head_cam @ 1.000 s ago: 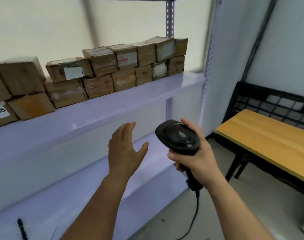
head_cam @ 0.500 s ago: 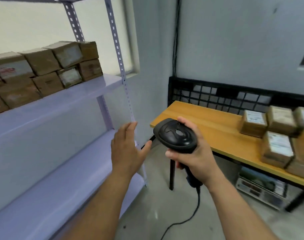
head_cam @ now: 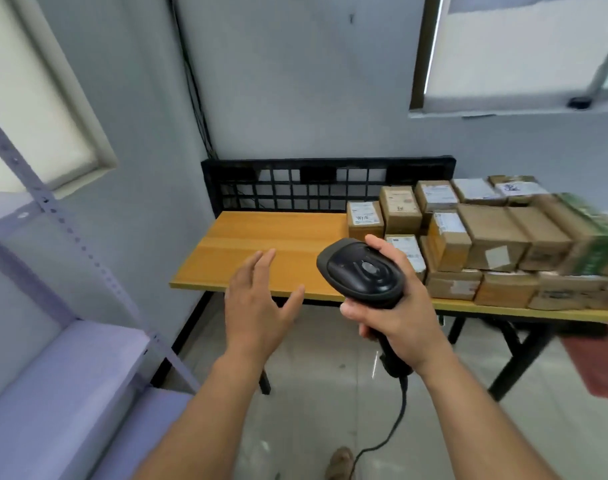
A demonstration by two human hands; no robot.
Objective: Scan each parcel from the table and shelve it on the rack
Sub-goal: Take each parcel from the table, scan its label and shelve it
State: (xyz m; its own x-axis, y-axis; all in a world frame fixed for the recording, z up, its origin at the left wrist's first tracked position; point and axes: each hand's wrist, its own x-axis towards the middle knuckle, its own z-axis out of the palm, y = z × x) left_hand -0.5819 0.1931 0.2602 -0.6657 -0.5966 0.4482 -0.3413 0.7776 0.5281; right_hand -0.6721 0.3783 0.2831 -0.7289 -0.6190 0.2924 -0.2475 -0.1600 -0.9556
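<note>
The cardboard parcels (head_cam: pixel 493 237) sit packed in rows, some stacked, on the right half of the wooden table (head_cam: pixel 261 244), centre-right of the frame. They look small, stiff and probably light, so one hand across the short sides should hold one; taped faces may be slick. Most lie flat, labels up, long axes running from the table's front edge toward the back. The left hand (head_cam: pixel 257 306) hovers spread and empty. The right hand (head_cam: pixel 396 317) is wrapped round a corded barcode scanner (head_cam: pixel 363 271). The rack (head_cam: pixel 63 375) stands lower left.
</note>
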